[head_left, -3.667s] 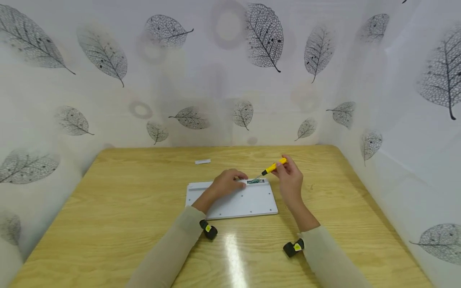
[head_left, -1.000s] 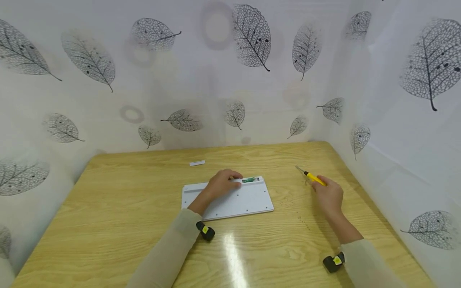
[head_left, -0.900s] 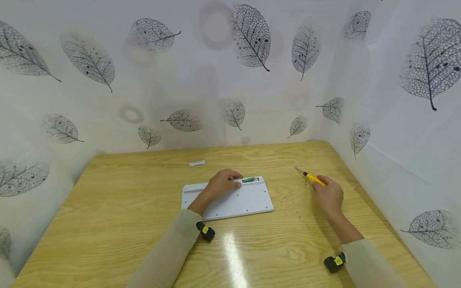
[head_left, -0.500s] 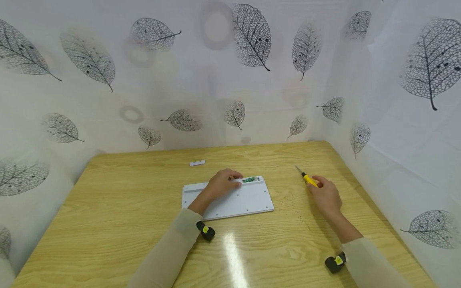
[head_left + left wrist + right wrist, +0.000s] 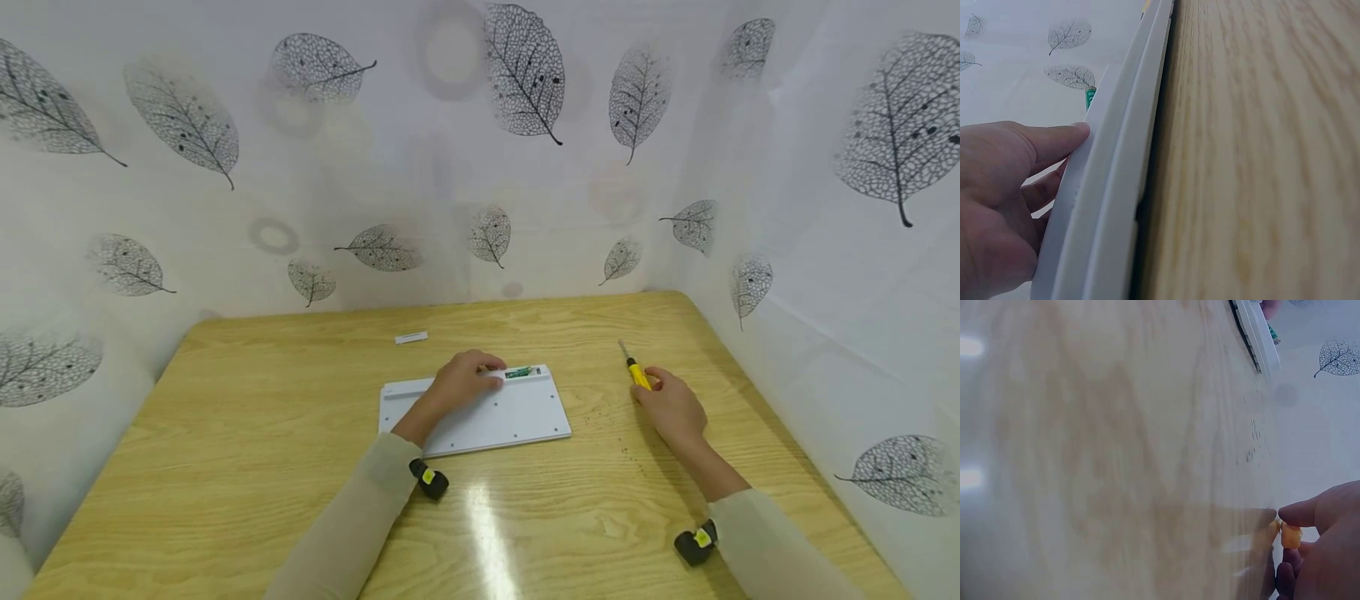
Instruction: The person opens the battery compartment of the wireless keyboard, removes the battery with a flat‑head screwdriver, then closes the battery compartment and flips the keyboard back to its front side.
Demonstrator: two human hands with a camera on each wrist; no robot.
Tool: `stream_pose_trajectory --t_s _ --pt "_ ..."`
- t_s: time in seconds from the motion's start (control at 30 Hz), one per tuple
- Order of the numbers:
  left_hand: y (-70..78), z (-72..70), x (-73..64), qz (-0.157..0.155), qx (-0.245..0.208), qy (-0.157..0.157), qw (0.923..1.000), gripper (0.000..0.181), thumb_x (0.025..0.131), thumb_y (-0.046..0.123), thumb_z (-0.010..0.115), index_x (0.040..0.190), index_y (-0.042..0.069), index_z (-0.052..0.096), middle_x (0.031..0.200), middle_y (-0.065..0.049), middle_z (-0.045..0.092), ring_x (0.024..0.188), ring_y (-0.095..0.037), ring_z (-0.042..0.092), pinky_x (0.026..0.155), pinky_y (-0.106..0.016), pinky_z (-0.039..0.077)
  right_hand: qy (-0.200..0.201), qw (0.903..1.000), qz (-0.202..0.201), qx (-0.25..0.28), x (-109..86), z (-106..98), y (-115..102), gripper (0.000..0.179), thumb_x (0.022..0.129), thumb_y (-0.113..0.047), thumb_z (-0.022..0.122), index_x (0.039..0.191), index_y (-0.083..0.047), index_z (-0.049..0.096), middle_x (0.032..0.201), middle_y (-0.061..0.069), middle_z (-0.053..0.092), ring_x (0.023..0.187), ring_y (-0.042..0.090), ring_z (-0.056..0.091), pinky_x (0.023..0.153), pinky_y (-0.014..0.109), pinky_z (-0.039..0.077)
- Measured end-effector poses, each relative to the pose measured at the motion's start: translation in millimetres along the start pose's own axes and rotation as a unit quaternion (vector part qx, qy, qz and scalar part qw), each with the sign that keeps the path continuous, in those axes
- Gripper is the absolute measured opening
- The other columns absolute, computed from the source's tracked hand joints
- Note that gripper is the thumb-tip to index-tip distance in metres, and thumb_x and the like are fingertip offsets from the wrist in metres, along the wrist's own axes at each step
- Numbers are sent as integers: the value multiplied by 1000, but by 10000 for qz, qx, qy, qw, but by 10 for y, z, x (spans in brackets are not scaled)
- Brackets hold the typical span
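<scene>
A white keyboard lies face down on the wooden table, its row of small screws upward. My left hand grips the raised ridge along its far edge, thumb on the near side and fingers behind, as the left wrist view also shows. Right of that hand the battery compartment is uncovered, with a green battery tilted up out of it. Off to the right, my right hand pinches the yellow handle of a screwdriver low over the table, its metal shaft pointing away. In the right wrist view its handle end shows between thumb and fingers.
A small white battery cover lies on the table beyond the keyboard. Small dark specks mark the wood between the keyboard and my right hand. A leaf-patterned curtain closes off the back and both sides.
My right hand has carried the screwdriver from the battery compartment to the table's right side, then turned its tip to point more directly away. My left hand keeps its grip on the keyboard.
</scene>
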State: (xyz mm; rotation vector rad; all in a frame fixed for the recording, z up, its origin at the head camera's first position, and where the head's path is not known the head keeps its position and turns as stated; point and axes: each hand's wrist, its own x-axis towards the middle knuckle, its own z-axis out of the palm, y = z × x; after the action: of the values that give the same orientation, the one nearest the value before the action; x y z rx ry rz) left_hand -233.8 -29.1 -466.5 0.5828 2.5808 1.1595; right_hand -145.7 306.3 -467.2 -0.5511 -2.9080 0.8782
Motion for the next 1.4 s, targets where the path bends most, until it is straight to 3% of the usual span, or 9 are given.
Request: stream_pose_trajectory --t_s 0.13,0.53,0.8,1.03,1.13,1.3,1.4 --pt "-8 -11 3 -20 3 11 10000 29 97 24 69 125 18 71 126 0 67 119 -21 59 104 -46 46 -25 10000 -1 -86 15 19 -7 57 97 -35 58 143 -3 52 125 24 62 95 34 63 64 33 42" --pt "-14 -31 -1 -65 37 29 10000 29 96 23 69 125 19 72 126 -1 67 121 -23 59 104 -47 46 -87 9999 -15 -112 0 22 -52 55 97 -37 60 139 -2 57 121 23 64 95 33 64 62 34 43" --pt "-25 -51 -12 -67 63 49 9999 28 97 23 69 124 20 72 127 -1 66 120 -23 59 104 -47 46 165 9998 -121 -77 7 -27 -139 58 98 -43 59 139 -2 58 117 20 62 79 26 59 56 33 41" --pt "-43 -36 -12 -53 105 103 9999 27 96 23 69 123 20 72 124 0 67 118 -21 59 104 -45 46 440 9970 -624 -107 -15 -13 -324 52 98 -40 61 136 -5 61 122 21 61 80 29 59 51 32 41" --pt "-50 -21 -13 -23 110 96 9999 27 97 23 69 123 20 72 124 0 67 118 -21 60 103 -45 47 194 9954 -910 213 -15 24 -429 53 100 -40 59 139 -5 58 125 21 59 88 30 59 56 33 41" --pt "-39 6 -3 28 115 75 9999 27 96 24 69 123 20 72 123 0 67 117 -21 59 102 -45 47 -650 9845 -1334 932 25 155 -594 52 101 -36 60 142 -5 54 132 19 54 107 32 56 73 36 47" --pt "-19 13 -3 35 133 95 9999 28 96 25 69 124 21 72 123 0 67 116 -21 60 102 -45 47 -961 9773 -1499 1144 51 252 -691 48 101 -32 62 141 -5 56 132 19 55 106 32 58 79 37 51"
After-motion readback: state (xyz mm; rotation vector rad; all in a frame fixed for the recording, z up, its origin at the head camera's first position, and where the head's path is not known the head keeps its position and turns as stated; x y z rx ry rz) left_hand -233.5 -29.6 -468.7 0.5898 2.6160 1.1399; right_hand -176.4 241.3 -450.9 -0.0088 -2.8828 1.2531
